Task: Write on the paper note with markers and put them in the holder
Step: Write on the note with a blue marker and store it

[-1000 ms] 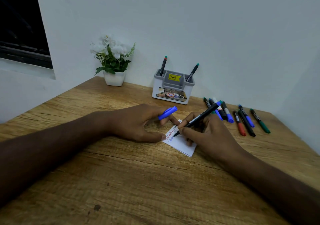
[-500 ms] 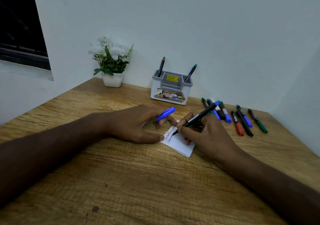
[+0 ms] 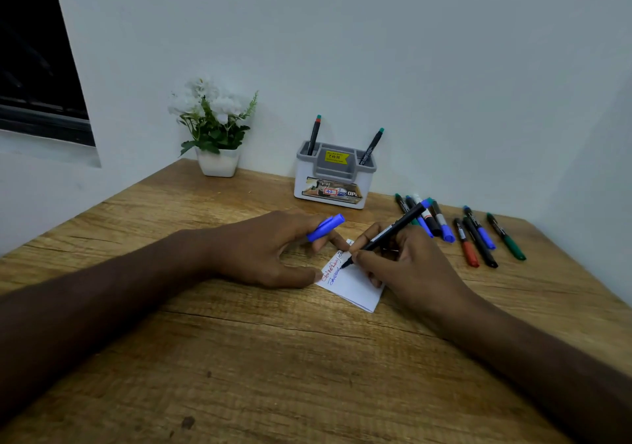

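A small white paper note [image 3: 355, 288] lies on the wooden table [image 3: 273, 358], with a red line and a blue line of writing at its left end. My right hand [image 3: 407, 269] grips a black-bodied blue marker [image 3: 393, 231], its tip touching the note by the blue line. My left hand [image 3: 273, 248] holds the blue cap [image 3: 325, 227] between its fingers while its thumb presses the note's left edge. The grey and white holder [image 3: 333, 178] stands at the back against the wall, with two markers [image 3: 313, 135] upright in it.
Several capped markers [image 3: 475, 235] in blue, red, black and green lie loose on the table right of my right hand. A white pot of white flowers [image 3: 217, 135] stands at the back left. A dark window [image 3: 34, 53] is at the far left.
The marker tip has crept along the blue line on the note. Both hands stay in the same place; the view has shifted slightly.
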A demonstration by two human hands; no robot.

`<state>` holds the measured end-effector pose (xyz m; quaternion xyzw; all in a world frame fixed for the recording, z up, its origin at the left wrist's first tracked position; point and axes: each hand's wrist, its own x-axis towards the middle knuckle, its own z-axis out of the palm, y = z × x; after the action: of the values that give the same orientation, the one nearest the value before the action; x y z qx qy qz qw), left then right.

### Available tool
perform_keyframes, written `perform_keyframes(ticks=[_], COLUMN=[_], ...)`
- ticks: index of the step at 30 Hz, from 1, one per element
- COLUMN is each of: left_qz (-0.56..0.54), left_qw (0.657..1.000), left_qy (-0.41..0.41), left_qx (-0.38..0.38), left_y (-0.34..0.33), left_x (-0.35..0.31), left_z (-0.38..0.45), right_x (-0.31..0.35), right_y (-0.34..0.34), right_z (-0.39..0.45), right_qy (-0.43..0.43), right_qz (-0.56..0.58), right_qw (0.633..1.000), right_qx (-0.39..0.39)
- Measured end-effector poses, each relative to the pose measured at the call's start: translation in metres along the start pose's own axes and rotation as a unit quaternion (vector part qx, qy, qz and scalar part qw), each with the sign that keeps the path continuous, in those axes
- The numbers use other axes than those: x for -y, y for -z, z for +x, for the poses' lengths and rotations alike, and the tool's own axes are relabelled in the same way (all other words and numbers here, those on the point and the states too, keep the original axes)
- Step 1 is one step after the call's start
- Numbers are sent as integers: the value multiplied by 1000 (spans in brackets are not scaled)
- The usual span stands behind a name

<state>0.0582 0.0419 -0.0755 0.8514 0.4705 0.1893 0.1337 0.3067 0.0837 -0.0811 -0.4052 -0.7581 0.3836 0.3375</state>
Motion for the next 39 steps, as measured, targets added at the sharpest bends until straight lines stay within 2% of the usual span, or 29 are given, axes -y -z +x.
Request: perform_keyframes(ticks=[17, 21, 23, 25, 28, 30, 39], left_qz=[28, 68, 58, 55, 53, 55, 68], left_qw=[1000, 996, 997, 997, 997, 998, 996], left_qy=[4, 53, 51, 45, 35, 29, 46], left_qx=[1, 30, 9, -16, -31, -27, -30], left_y=[1, 2, -1, -3, -5, -4, -12], left_x=[-8, -11, -12, -13, -14, -14, -4], left_z=[-1, -1, -1, -1, -2, -2, 1], right_x=[1, 0, 1, 2, 2, 3, 3], right_y=[-1, -1, 1, 3, 9, 11, 6], right_z=[2, 1, 0, -1, 0, 0, -1], right_qy=[-29, -25, -14, 1, 13, 20, 38], right_qz=[3, -36, 2, 119, 302, 356, 300], right_qw=[999, 999, 1000, 992, 950, 931, 951], right_qx=[-12, -20, -15, -32, -79, -75, -59])
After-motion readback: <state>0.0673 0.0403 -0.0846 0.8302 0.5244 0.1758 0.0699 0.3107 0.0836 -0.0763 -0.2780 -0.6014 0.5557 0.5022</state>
